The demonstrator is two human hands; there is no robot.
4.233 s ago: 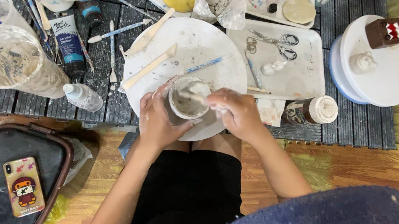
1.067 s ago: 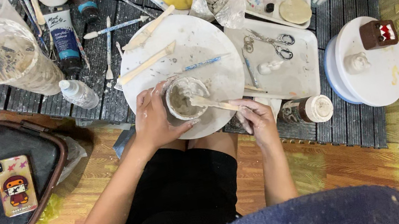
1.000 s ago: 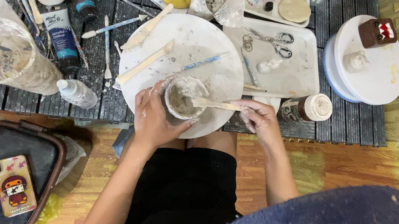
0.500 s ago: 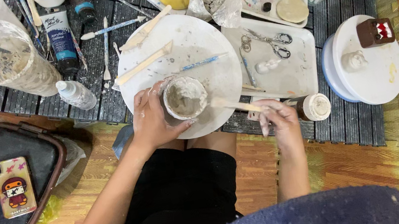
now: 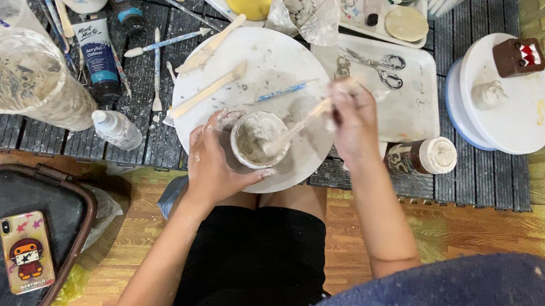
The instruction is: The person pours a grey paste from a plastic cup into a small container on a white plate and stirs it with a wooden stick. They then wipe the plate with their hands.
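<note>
Left hand [image 5: 216, 166] wrapped around a small clay cup [image 5: 257, 138], fingers curled along its near wall, cup resting on the round white board [image 5: 274, 71]. Right hand [image 5: 353, 117] pinching a wooden stick [image 5: 298, 126], tip inside the cup. Probably light, soft and wet, easily dented: best cradled low around the wall, never squeezed at the rim.

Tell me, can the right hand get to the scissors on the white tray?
Probably yes. The right hand holds a stick, but the scissors lie uncovered on the tray just beyond it, with nothing between.
</note>
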